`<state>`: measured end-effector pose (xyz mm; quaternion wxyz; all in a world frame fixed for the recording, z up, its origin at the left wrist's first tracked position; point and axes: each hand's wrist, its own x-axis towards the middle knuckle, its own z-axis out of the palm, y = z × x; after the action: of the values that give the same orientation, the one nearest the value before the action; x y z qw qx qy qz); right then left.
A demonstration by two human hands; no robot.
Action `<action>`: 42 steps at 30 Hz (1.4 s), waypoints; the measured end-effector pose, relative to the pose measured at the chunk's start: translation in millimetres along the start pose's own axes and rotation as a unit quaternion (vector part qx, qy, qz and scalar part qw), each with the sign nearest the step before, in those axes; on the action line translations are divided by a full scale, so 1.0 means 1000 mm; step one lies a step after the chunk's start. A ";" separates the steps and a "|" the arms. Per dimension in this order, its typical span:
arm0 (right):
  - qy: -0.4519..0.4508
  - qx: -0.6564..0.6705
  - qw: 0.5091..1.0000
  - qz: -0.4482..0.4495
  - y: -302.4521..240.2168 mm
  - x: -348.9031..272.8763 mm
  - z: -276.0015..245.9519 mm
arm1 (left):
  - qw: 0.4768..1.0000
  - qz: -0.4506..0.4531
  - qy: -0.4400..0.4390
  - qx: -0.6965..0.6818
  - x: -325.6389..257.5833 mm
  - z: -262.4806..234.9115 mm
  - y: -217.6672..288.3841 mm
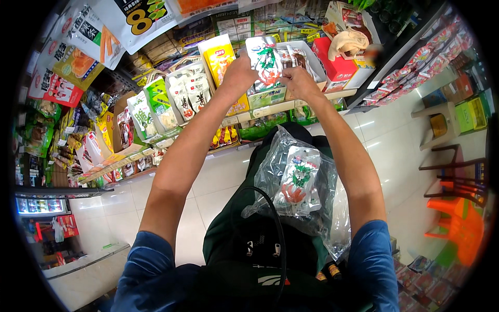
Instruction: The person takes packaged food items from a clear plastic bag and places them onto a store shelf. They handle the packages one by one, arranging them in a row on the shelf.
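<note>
My left hand is closed on the left edge of a silver snack packet with green and red print. Closed in a pinch, my right hand meets the packet's lower right edge. The packet stands upright at an open display box on the shelf, among other silver packets. In my lap lies a clear plastic bag, with packets of the same print in or on it; their exact position relative to the film is hard to tell.
Boxes of white packets and green-and-white packets line the shelf to the left. A red box with a beige cloth-like item stands right. Large pouches hang upper left. An orange plastic chair is at far right.
</note>
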<state>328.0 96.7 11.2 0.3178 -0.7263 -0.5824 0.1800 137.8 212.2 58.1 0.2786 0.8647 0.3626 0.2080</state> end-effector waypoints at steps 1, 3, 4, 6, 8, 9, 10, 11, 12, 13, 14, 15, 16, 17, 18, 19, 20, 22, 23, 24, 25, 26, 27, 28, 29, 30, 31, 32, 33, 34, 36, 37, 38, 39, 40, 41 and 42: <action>-0.001 -0.033 0.999 0.000 0.002 0.001 0.002 | 1.000 -0.006 0.000 0.005 0.001 0.000 0.002; -0.002 -0.099 0.995 -0.001 0.004 0.002 0.005 | 1.000 -0.017 0.001 0.015 0.000 -0.003 0.008; 0.022 -0.102 0.994 -0.010 0.008 0.000 0.007 | 0.999 -0.008 0.004 0.035 -0.001 -0.003 0.012; 0.008 -0.121 0.993 -0.004 0.003 0.001 0.007 | 0.997 -0.008 -0.011 0.070 -0.001 -0.003 0.010; 0.018 -0.126 0.992 0.003 -0.005 -0.003 0.008 | 0.993 -0.013 -0.021 0.114 -0.001 0.000 0.011; 0.003 -0.143 0.989 0.025 -0.011 -0.001 0.006 | 0.990 -0.013 -0.029 0.134 -0.001 0.001 0.011; -0.013 -0.159 0.986 0.047 -0.017 0.002 0.004 | 0.987 -0.014 -0.037 0.154 -0.001 0.001 0.011; -0.029 -0.175 0.982 0.070 -0.022 0.003 0.002 | 0.983 -0.016 -0.045 0.175 -0.001 0.002 0.011; -0.044 -0.185 0.979 0.069 -0.026 0.004 0.000 | 0.981 -0.005 -0.047 0.189 0.001 0.003 0.010; -0.036 -0.184 0.979 0.083 -0.030 0.005 -0.002 | 0.979 -0.002 -0.051 0.199 0.003 0.003 0.009; -0.028 -0.184 0.978 0.097 -0.037 0.004 -0.004 | 0.976 -0.001 -0.056 0.208 0.005 0.002 0.009; -0.021 -0.183 0.977 0.112 -0.040 0.003 -0.005 | 0.974 0.001 -0.062 0.217 0.006 0.002 0.009; 0.008 -0.159 0.983 0.092 -0.040 0.002 -0.004 | 0.973 0.012 -0.066 0.222 0.007 0.001 0.009; 0.037 -0.135 0.987 0.076 -0.037 -0.001 -0.003 | 0.971 0.025 -0.073 0.226 0.007 -0.001 0.011; 0.066 -0.111 0.990 0.059 -0.034 -0.004 -0.002 | 0.969 0.037 -0.079 0.230 0.007 -0.002 0.012; 0.073 -0.099 0.992 0.020 -0.032 -0.005 0.001 | 0.968 0.035 -0.080 0.233 0.007 -0.001 0.012; 0.080 -0.087 0.993 -0.021 -0.036 -0.006 0.002 | 0.968 0.034 -0.080 0.237 0.006 -0.001 0.011; 0.060 -0.051 0.996 -0.034 -0.042 -0.006 0.004 | 0.965 0.040 -0.073 0.250 0.006 0.000 0.010; 0.058 -0.050 0.996 -0.034 -0.040 -0.005 0.005 | 0.962 0.048 -0.067 0.260 0.005 0.001 0.010; 0.055 -0.050 0.997 -0.034 -0.036 -0.001 0.008 | 0.959 0.056 -0.061 0.270 0.004 0.003 0.010; 0.053 -0.049 0.997 -0.035 -0.033 0.002 0.011 | 0.954 0.069 -0.058 0.287 0.004 0.003 0.010; 0.069 -0.056 0.995 -0.055 -0.028 0.004 0.013 | 0.948 0.081 -0.056 0.302 0.003 0.004 0.010; 0.086 -0.062 0.992 -0.075 -0.023 0.006 0.014 | 0.942 0.093 -0.054 0.318 0.002 0.005 0.011; 0.103 -0.069 0.988 -0.095 -0.018 0.007 0.016 | 0.939 0.094 -0.058 0.327 0.002 0.006 0.011; 0.111 -0.075 0.987 -0.088 -0.022 0.005 0.018 | 0.935 0.093 -0.063 0.337 0.002 0.007 0.011; 0.120 -0.081 0.986 -0.082 -0.027 0.004 0.021 | 0.931 0.092 -0.068 0.346 0.002 0.007 0.011; 0.129 -0.088 0.985 -0.075 -0.033 0.004 0.024 | 0.931 0.094 -0.071 0.346 0.002 0.005 0.011; 0.119 -0.095 0.987 -0.051 -0.038 0.005 0.026 | 0.931 0.098 -0.074 0.345 0.004 0.001 0.014; 0.121 -0.102 0.986 -0.047 -0.038 0.006 0.029 | 0.930 0.103 -0.077 0.344 0.007 -0.002 0.015; 0.124 -0.109 0.985 -0.042 -0.037 0.006 0.032 | 0.933 0.090 -0.091 0.338 0.014 -0.005 0.010; 0.117 -0.102 0.988 -0.025 -0.042 0.005 0.034 | 0.938 0.124 -0.055 0.318 0.030 -0.015 0.014; 0.121 -0.107 0.986 -0.031 -0.040 0.005 0.035 | 0.941 0.142 -0.038 0.306 0.034 -0.020 0.017; 0.126 -0.112 0.985 -0.040 -0.038 0.006 0.034 | 0.948 0.173 -0.023 0.265 0.034 -0.026 0.026; 0.131 -0.117 0.983 -0.049 -0.037 0.006 0.033 | 0.947 0.178 -0.022 0.267 0.040 -0.021 0.023; 0.122 -0.115 0.985 -0.046 -0.036 0.005 0.034 | 0.945 0.183 -0.021 0.269 0.050 -0.013 0.018; 0.117 -0.117 0.985 -0.050 -0.036 0.005 0.032 | 0.943 0.189 -0.019 0.272 0.057 -0.010 0.020; 0.112 -0.119 0.985 -0.053 -0.036 0.004 0.031 | 0.953 0.150 -0.054 0.259 0.063 -0.008 0.021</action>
<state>283.4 112.8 13.0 0.3015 -0.7429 -0.5976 0.0098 184.6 249.4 87.0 0.0299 0.9614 0.2548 0.0995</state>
